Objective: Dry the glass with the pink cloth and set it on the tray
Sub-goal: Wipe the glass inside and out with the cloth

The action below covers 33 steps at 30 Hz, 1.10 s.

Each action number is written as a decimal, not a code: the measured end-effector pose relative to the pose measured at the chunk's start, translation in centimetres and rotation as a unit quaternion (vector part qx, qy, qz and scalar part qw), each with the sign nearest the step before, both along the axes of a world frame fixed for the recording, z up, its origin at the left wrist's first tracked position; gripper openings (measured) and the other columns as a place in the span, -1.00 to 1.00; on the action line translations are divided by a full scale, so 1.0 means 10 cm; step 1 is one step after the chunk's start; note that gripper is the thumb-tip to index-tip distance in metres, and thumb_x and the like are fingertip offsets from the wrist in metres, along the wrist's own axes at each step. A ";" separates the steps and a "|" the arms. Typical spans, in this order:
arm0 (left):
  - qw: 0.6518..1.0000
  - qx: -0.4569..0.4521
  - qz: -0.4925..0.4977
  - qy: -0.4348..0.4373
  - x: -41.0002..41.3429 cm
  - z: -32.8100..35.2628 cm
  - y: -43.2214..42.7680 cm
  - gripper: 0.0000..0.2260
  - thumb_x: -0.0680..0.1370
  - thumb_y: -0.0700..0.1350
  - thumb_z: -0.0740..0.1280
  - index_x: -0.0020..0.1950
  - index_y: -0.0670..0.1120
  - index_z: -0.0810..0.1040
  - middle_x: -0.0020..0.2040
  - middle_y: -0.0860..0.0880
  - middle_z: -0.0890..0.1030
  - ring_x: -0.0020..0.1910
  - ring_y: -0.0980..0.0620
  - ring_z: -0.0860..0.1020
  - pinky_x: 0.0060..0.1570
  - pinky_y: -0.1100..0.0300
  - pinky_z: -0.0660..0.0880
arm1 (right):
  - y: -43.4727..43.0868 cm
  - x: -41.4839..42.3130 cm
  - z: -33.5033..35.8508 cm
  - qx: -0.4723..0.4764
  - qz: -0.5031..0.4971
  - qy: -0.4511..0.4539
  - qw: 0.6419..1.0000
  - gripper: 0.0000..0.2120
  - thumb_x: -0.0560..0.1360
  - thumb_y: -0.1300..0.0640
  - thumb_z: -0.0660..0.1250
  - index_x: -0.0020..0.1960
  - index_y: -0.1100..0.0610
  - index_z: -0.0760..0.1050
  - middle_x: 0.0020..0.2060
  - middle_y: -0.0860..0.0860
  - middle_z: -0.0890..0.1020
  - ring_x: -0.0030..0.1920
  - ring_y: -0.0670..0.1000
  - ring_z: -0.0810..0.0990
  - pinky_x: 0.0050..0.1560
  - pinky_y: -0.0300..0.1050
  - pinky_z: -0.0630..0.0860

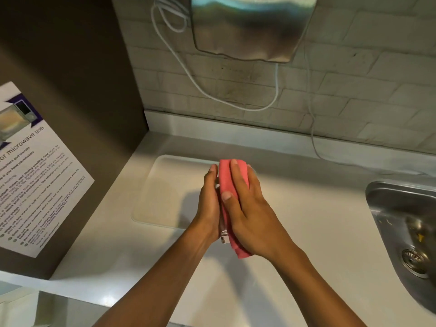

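A pink cloth [227, 185] is wrapped around the glass [224, 237], of which only a small clear bit shows at the near end. My left hand [208, 204] grips the glass from the left side. My right hand [247, 208] presses the cloth over the glass from the right and top. Both hands hover over the right edge of a white tray [162, 192] that lies flat on the counter.
A steel sink [405, 223] with a drain is at the right. A brown cabinet side with a microwave-use notice [30, 175] stands at the left. A steel dispenser [250, 27] and white cables [236, 105] hang on the tiled wall behind.
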State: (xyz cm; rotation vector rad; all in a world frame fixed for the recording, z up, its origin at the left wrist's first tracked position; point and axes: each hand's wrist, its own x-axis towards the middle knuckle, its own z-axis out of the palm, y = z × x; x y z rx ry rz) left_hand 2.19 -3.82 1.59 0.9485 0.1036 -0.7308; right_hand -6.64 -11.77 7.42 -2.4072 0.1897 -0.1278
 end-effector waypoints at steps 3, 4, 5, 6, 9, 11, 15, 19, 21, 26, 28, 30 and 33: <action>0.999 0.031 0.011 -0.001 0.02 0.08 0.01 -0.37 0.63 0.36 0.18 0.07 -0.14 0.79 0.08 -0.27 0.78 0.03 -0.18 0.79 -0.08 -0.03 0.75 | -0.01 -0.02 0.00 0.054 -0.010 0.004 0.998 -0.39 0.66 -0.29 -0.10 0.59 -0.32 -0.34 0.64 -0.24 -0.15 0.47 -0.44 -0.13 0.45 -0.30 0.10; 0.999 0.044 0.019 0.001 0.03 0.10 0.02 -0.33 0.62 0.37 0.18 0.13 -0.20 0.74 0.13 -0.32 0.75 0.08 -0.23 0.77 0.02 -0.11 0.74 | 0.00 -0.07 0.00 0.079 -0.010 0.006 0.997 -0.39 0.65 -0.30 -0.09 0.59 -0.33 -0.34 0.65 -0.24 -0.10 0.56 -0.29 0.01 0.50 -0.20 0.20; 0.998 0.054 0.029 0.002 0.04 0.11 0.03 -0.28 0.61 0.39 0.18 0.23 -0.25 0.67 0.17 -0.35 0.73 0.12 -0.28 0.75 0.11 -0.17 0.71 | 0.01 -0.12 -0.01 0.096 -0.008 0.009 0.995 -0.39 0.65 -0.31 -0.08 0.58 -0.35 -0.33 0.65 -0.23 -0.05 0.59 -0.14 0.15 0.51 -0.06 0.31; 0.997 0.061 0.039 0.003 0.06 0.11 0.04 -0.25 0.59 0.41 0.19 0.26 -0.27 0.63 0.17 -0.35 0.73 0.12 -0.30 0.75 0.11 -0.18 0.71 | 0.03 -0.17 -0.01 0.092 0.002 0.011 0.996 -0.40 0.64 -0.32 -0.09 0.56 -0.39 -0.32 0.65 -0.23 -0.03 0.58 -0.05 0.23 0.48 0.03 0.38; 0.998 0.037 0.040 0.020 0.05 0.10 0.04 -0.30 0.55 0.45 0.23 0.15 -0.16 0.75 -0.02 -0.25 0.80 -0.10 -0.19 0.80 -0.17 -0.02 0.73 | 0.06 -0.23 -0.01 -0.003 0.032 0.018 0.999 -0.44 0.60 -0.37 -0.15 0.52 -0.49 -0.33 0.65 -0.21 -0.17 0.56 0.02 0.29 0.40 -0.05 0.45; 1.000 0.007 0.027 0.012 -0.02 0.05 0.00 -0.41 0.60 0.41 0.19 0.02 0.00 0.82 -0.05 -0.11 0.82 -0.09 -0.07 0.81 -0.17 0.07 0.73 | 0.04 -0.15 -0.01 -0.021 0.026 0.014 0.999 -0.44 0.62 -0.35 -0.13 0.54 -0.45 -0.30 0.65 -0.17 -0.19 0.56 0.06 0.29 0.36 -0.14 0.38; 1.000 0.011 0.023 0.001 -0.15 0.05 -0.03 -0.44 0.61 0.36 0.21 0.16 -0.02 0.79 0.17 -0.18 0.78 0.18 -0.12 0.75 0.10 0.02 0.68 | -0.08 0.09 0.06 0.052 -0.022 0.012 0.998 -0.42 0.66 -0.30 -0.10 0.59 -0.34 -0.29 0.65 -0.20 -0.07 0.60 -0.04 0.16 0.47 -0.13 0.20; 0.998 0.034 0.043 0.026 -0.03 0.08 0.04 -0.35 0.58 0.41 0.20 0.06 -0.10 0.81 0.12 -0.28 0.77 0.09 -0.22 0.77 0.07 -0.08 0.67 | -0.09 -0.05 0.03 0.094 0.022 0.019 0.995 -0.42 0.63 -0.37 -0.10 0.55 -0.43 -0.30 0.62 -0.32 -0.11 0.62 -0.08 0.10 0.56 0.09 0.23; 0.997 0.041 0.056 0.037 0.07 0.10 0.07 -0.31 0.57 0.44 0.20 -0.05 -0.14 0.82 0.01 -0.29 0.79 -0.07 -0.21 0.79 -0.09 -0.05 0.70 | -0.05 -0.19 -0.01 0.073 0.063 0.023 0.995 -0.45 0.62 -0.39 -0.10 0.51 -0.51 -0.29 0.61 -0.36 -0.17 0.63 -0.09 0.05 0.55 0.09 0.24; 0.999 0.012 0.035 0.030 -0.03 0.09 0.03 -0.44 0.56 0.41 0.21 0.03 0.01 0.78 -0.06 -0.06 0.83 -0.16 0.03 0.80 -0.21 0.13 0.72 | -0.04 -0.08 0.04 0.015 0.056 0.049 0.997 -0.46 0.63 -0.35 -0.11 0.53 -0.48 -0.29 0.64 -0.20 -0.24 0.58 0.05 0.24 0.44 -0.08 0.35; 0.998 0.035 0.041 0.014 -0.08 0.13 0.02 -0.45 0.60 0.37 0.21 0.17 -0.02 0.76 0.14 -0.17 0.79 0.09 -0.06 0.78 0.10 0.00 0.70 | -0.08 0.03 0.08 0.062 0.022 0.039 0.997 -0.46 0.64 -0.33 -0.13 0.54 -0.46 -0.30 0.65 -0.22 -0.13 0.60 -0.02 0.16 0.45 -0.15 0.21; 0.998 0.044 0.037 0.008 -0.11 0.18 0.02 -0.34 0.63 0.36 0.16 0.28 -0.16 0.71 0.24 -0.30 0.73 0.28 -0.25 0.69 0.39 -0.22 0.53 | -0.12 0.07 0.11 0.124 -0.011 0.034 0.992 -0.50 0.64 -0.34 -0.14 0.49 -0.50 -0.31 0.64 -0.22 0.03 0.58 -0.03 0.23 0.47 -0.11 0.24; 0.996 0.069 0.052 0.011 0.01 0.22 0.07 -0.24 0.63 0.39 0.13 0.35 -0.26 0.62 0.26 -0.39 0.68 0.31 -0.39 0.63 0.41 -0.32 0.49 | -0.09 -0.05 0.08 0.141 0.005 0.038 0.989 -0.47 0.61 -0.39 -0.12 0.50 -0.53 -0.29 0.63 -0.15 0.16 0.46 0.07 0.46 0.42 0.06 0.44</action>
